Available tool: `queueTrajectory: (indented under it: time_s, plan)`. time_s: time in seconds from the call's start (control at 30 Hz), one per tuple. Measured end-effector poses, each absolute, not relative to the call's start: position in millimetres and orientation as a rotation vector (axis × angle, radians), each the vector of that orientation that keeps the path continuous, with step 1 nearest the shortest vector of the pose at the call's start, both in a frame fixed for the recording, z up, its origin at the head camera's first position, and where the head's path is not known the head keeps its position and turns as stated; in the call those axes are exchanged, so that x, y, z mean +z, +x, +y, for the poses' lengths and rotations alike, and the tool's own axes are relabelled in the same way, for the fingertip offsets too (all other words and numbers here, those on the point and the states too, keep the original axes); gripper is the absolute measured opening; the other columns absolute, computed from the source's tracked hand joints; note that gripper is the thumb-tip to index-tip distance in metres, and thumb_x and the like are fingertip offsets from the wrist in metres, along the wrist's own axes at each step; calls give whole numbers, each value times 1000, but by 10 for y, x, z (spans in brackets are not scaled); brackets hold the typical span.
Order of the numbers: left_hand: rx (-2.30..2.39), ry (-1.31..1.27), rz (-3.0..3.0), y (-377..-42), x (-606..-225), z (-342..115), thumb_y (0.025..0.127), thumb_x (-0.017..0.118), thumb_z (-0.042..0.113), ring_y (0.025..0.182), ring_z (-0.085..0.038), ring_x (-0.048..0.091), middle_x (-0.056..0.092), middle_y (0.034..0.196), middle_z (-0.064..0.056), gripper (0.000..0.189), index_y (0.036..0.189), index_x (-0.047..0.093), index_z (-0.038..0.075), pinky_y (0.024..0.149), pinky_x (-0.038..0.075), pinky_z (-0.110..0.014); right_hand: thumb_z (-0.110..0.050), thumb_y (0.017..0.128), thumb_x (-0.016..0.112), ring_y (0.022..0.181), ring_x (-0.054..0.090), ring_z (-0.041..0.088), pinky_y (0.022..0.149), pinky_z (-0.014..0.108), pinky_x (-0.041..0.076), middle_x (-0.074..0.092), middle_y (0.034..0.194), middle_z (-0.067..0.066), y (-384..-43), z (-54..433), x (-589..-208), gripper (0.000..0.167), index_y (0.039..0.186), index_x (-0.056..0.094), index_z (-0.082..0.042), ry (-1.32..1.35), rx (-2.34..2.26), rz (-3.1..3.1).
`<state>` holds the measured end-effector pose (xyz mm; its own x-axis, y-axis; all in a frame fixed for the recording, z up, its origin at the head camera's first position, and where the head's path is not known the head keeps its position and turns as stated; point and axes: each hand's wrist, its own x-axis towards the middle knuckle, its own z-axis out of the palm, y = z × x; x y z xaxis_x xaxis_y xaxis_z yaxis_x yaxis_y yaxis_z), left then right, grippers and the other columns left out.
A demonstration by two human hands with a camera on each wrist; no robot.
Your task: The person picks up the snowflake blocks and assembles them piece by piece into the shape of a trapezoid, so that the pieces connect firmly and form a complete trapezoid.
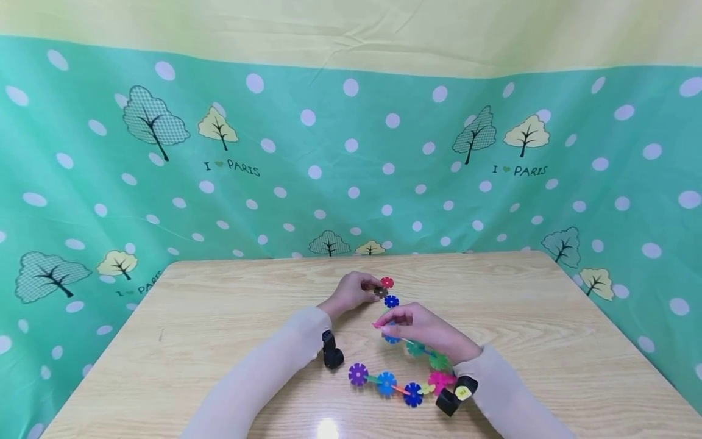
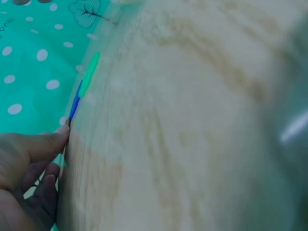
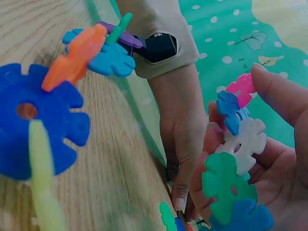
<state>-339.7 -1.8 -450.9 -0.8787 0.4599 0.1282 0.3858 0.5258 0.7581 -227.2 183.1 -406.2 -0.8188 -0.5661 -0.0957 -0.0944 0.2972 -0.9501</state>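
Observation:
My left hand point(image 1: 353, 291) pinches a brown notched snowflake disc point(image 1: 381, 292) between thumb and fingers. Close beside it lie a red disc point(image 1: 387, 282) and a dark blue disc point(image 1: 392, 302); a green disc point(image 2: 90, 74) shows edge-on in the left wrist view. Nearer me, my right hand point(image 1: 419, 324) pinches a pink disc point(image 3: 242, 90) at one end of a chain of interlocked discs. Blue, white point(image 3: 246, 144) and green point(image 3: 228, 185) discs run from it across the palm. The chain curves round to a purple disc point(image 1: 358, 374) at its other end.
Everything is on a wooden table point(image 1: 219, 317). A green dotted curtain point(image 1: 351, 158) hangs behind its far edge. Black wrist cameras sit on the left point(image 1: 331, 352) and right point(image 1: 456, 396) sleeves, the right one close to the bright pink disc point(image 1: 440, 383) in the chain.

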Motion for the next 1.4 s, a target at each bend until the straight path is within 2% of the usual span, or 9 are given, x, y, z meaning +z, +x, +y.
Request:
queueTrajectory:
  time_s: [0.2, 0.4, 0.57, 0.8, 0.9, 1.07, 1.4]
  plan:
    - [1290, 740, 2637, -3401, -4484, -42, 74, 78, 5, 81, -11, 58, 70, 97, -2, 30, 103, 71, 9, 75, 50, -24, -25, 91, 63, 96, 62, 18, 85, 28, 51, 62, 114, 22, -2284, 1837, -4054, 33, 113, 64, 0, -585, -1526, 2163]
    - [1271, 682, 2570, -3363, -4467, -124, 71, 78, -1, 85, -13, 59, 69, 95, -2, 36, 105, 70, 7, 79, 51, -26, -25, 91, 63, 93, 63, 18, 84, 28, 51, 64, 108, 22, -2265, 1809, -4034, 30, 111, 65, -2, -600, -1493, 2174]
    - [1272, 671, 2553, -3304, -4455, -223, 70, 77, -4, 84, -14, 60, 68, 93, -3, 33, 100, 70, 6, 79, 52, -27, -23, 91, 63, 89, 62, 17, 80, 27, 52, 66, 102, 17, -2225, 1757, -4030, 30, 110, 65, 1, -616, -1492, 2177]
    - [1426, 666, 2479, -3166, -4436, -394, 79, 71, -1, 76, -12, 59, 67, 86, -2, 18, 96, 70, 5, 65, 53, -26, -23, 90, 64, 89, 62, 17, 78, 28, 52, 67, 101, 9, -2225, 1739, -4068, 31, 110, 64, 1, -571, -1498, 2221]
    - [1513, 665, 2416, -3055, -4397, -455, 82, 69, 3, 75, -13, 59, 67, 86, -3, 15, 97, 69, 5, 66, 54, -29, -26, 90, 65, 89, 63, 18, 80, 29, 52, 67, 101, 7, -2235, 1756, -4080, 36, 111, 64, 2, -538, -1504, 2249]
    - [1678, 575, 2278, -2874, -4308, -499, 83, 69, 7, 76, -14, 62, 67, 87, -5, 17, 100, 68, 2, 72, 56, -35, -30, 88, 66, 93, 64, 19, 84, 30, 52, 68, 104, 11, -2284, 1800, -4128, 40, 113, 64, 2, -462, -1535, 2256]
    - [1756, 566, 2149, -2657, -4120, -472, 83, 68, 7, 73, -14, 66, 69, 86, -6, 21, 102, 68, -1, 67, 57, -34, -23, 92, 61, 96, 64, 19, 85, 30, 53, 69, 104, 12, -2306, 1829, -4121, 36, 116, 62, 4, -429, -1585, 2231]
